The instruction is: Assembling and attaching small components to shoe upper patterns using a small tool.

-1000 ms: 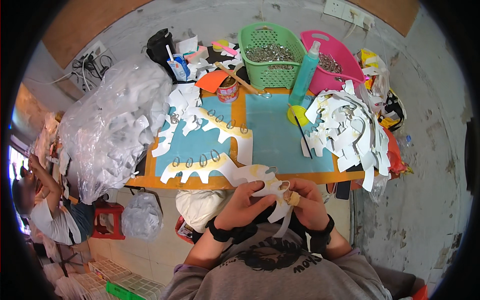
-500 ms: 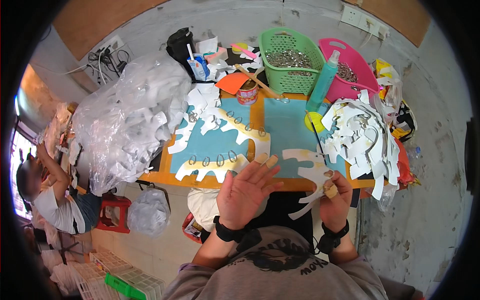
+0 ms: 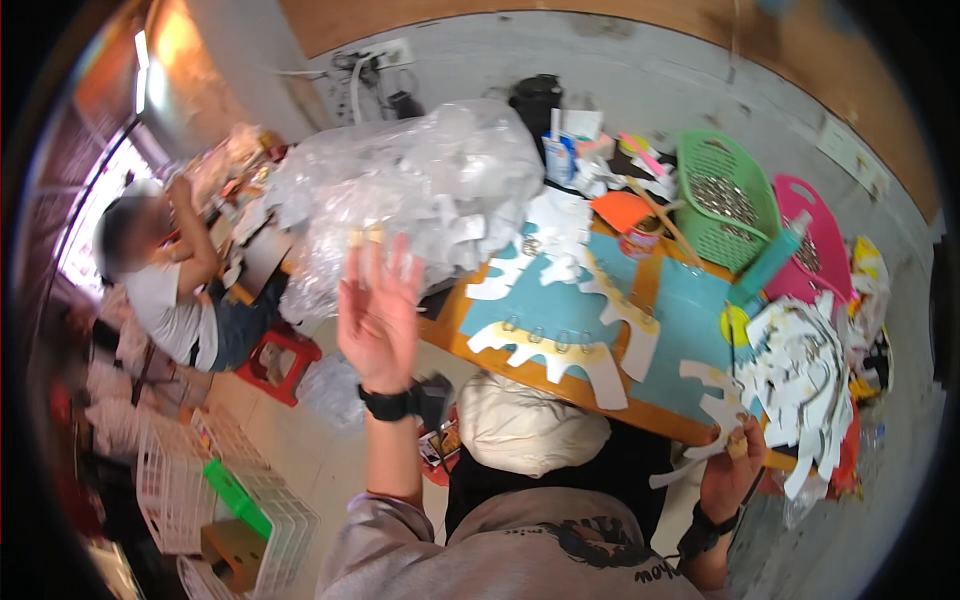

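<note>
Narrow Pinch, Crowded Corner: Small Slips Threatening

You are holding your left hand (image 3: pixel 380 310) up and out to the side, fingers spread wide, with nothing showing in it. Your right hand (image 3: pixel 735 455) is pinching a white scalloped piece (image 3: pixel 722 408) by its near end, the rest of it lying out over the near right part of the table (image 3: pixel 660 424). A loose hold on that one end could be letting the piece twist, crease or drop past the edge, since your other hand is giving it no support.

Just beyond the piece, a thin dark stick (image 3: pixel 733 355) is slanting down from a yellow dish (image 3: pixel 735 325); a scallop hooking the stick could be dragging the dish along. To the right, a heap of white cutouts (image 3: pixel 800 370) is spilling toward the table's edge, and a brush from your forearm could be sending the outer ones to the floor.

Farther left, metal rings (image 3: pixel 537 336) are resting on a yellow-smeared strip (image 3: pixel 590 372) near the front edge, where a bump could be knocking them out of line. Behind your raised fingers, a clear plastic sack (image 3: pixel 400 165) is bulging; whether you are touching it, the view is not telling, but a careless sweep could be snagging its film.
</note>
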